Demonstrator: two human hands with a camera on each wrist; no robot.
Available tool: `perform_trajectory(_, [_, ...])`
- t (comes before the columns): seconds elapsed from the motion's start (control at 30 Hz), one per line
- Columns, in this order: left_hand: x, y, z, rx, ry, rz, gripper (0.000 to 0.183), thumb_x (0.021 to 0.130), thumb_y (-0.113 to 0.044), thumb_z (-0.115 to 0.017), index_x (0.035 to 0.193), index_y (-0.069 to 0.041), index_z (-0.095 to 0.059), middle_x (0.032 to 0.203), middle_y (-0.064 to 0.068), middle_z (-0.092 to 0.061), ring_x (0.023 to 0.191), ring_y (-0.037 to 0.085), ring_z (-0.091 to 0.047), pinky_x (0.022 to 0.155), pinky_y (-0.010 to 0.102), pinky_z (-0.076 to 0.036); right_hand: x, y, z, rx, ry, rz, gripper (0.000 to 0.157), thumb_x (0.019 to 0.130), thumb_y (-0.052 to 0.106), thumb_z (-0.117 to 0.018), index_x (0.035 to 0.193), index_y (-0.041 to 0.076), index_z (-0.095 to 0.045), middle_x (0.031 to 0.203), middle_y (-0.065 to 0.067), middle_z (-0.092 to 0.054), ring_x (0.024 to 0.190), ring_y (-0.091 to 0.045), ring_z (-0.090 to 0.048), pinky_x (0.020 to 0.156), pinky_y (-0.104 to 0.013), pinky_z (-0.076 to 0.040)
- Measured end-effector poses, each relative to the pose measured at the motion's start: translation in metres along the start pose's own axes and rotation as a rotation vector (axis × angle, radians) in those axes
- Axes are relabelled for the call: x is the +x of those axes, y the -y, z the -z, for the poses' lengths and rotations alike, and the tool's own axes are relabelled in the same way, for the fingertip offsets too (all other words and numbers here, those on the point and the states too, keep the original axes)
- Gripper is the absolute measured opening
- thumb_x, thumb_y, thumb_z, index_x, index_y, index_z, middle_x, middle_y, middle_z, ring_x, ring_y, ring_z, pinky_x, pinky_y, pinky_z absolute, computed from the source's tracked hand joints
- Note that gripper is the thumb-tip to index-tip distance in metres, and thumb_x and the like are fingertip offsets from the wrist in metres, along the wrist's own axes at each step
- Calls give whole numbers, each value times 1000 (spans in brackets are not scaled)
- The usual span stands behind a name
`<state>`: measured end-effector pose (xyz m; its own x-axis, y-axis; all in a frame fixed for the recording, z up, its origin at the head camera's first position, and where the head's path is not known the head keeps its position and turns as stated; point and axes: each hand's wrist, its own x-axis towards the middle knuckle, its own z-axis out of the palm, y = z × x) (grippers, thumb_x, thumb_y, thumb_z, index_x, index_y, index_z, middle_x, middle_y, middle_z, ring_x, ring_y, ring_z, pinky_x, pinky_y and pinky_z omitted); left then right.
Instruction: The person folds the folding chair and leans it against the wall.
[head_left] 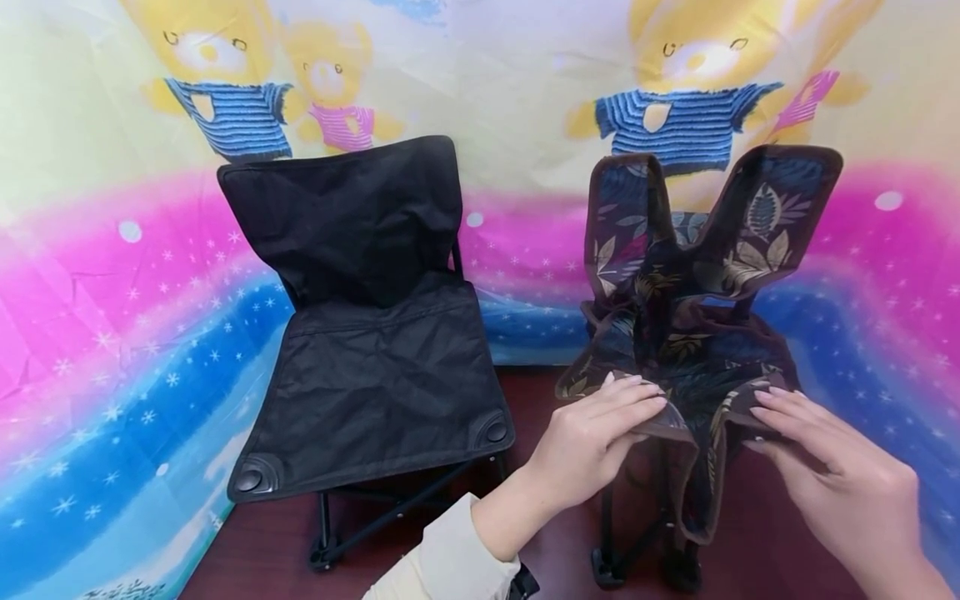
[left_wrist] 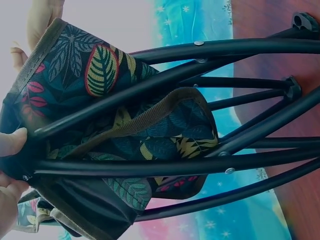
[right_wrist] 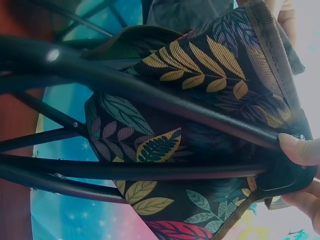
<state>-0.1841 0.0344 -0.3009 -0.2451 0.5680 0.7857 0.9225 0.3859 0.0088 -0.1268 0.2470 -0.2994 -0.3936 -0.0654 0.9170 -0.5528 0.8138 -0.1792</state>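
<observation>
A folding chair with dark leaf-print fabric (head_left: 772, 217) stands partly folded at the right of the head view, its seat cloth sagging in a deep crease in the middle. My left hand (head_left: 581, 433) grips the seat's front left corner, fingers on top and thumb beneath. At the front right corner, my right hand (head_left: 847, 471) holds the cloth the same way. The left wrist view shows the left thumb (left_wrist: 12, 142) at the end of the black leg tubes (left_wrist: 125, 167). In the right wrist view, the right thumb (right_wrist: 300, 150) presses at the black corner piece (right_wrist: 285, 175).
A black folding chair (head_left: 382, 375) stands opened to the left, on the same dark red wood-look surface (head_left: 255, 550). Behind both chairs hangs a cloth backdrop (head_left: 517, 200) printed with bears and snowflakes, which also runs along both sides.
</observation>
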Motion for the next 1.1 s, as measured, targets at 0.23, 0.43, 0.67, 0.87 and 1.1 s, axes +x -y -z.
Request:
perform_trajectory(0.23, [3,0,1,12,6,3,35,77,-10,-64,112,-7,-59,114,3,-56,116,7,-38,98,24,-24,5,5,-8,0,-23,-2,47,80,47,-53,89,4,-70,101,-1,-62,103,2,-48,90,-13,-32])
perform_trajectory(0.43, [6,-1,0,19,1,2,35,77,-10,-65,111,-7,-59,113,2,-56,114,9,-41,98,24,-24,12,10,-13,13,-64,22,50,81,46,-52,81,-1,-70,105,16,-54,102,4,-48,89,-12,-33])
perform_trajectory(0.67, [8,-3,-3,46,-8,-6,35,77,-11,-65,111,-8,-60,112,2,-57,113,10,-43,99,25,-23,15,15,-17,26,-68,49,49,82,43,-52,79,-3,-69,101,5,-59,101,4,-48,88,-12,-33])
perform_trajectory(0.87, [10,-5,-6,69,-14,-14,34,77,-12,-65,111,-8,-60,112,2,-57,112,11,-44,99,25,-23,17,15,-17,37,-72,75,50,83,42,-52,77,-5,-68,100,6,-59,101,3,-49,88,-13,-34])
perform_trajectory(1.1, [13,-7,-10,89,-21,-21,34,77,-12,-64,111,-8,-60,112,2,-57,112,11,-44,99,26,-22,17,15,-17,44,-84,80,49,84,40,-51,77,-5,-68,100,5,-60,101,2,-49,88,-13,-34])
